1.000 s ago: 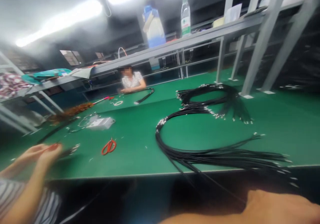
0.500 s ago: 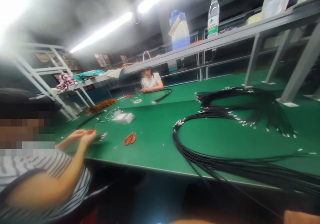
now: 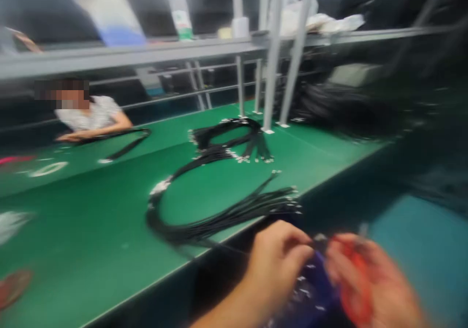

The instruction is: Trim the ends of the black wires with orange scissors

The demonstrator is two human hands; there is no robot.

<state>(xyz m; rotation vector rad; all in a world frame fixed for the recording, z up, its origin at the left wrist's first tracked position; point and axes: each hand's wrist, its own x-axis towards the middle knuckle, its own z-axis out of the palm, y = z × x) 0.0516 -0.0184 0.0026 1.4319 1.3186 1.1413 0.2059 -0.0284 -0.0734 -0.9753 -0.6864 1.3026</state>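
My left hand is closed in a pinch over my lap, just off the front edge of the green table. A thin black cable runs from the table into it, and a pale, blurred tip shows by the fingertips. To its right, my right hand is wrapped round red-handled scissors; blur hides most of the blades. Dark blue cloth with small white bits lies below both hands. A curved bundle of black cables with silvery ends rests along the table edge nearby.
Another cable bundle lies farther back, near grey posts carrying a shelf. A dark cable heap sits at the right. Across the table is a co-worker with cables. A blurred red-handled item is at lower left.
The view has swung right, and the nearer co-worker has left the picture. Both my hands now show, the right one with scissors; before, only blurred parts appeared at the bottom edge.
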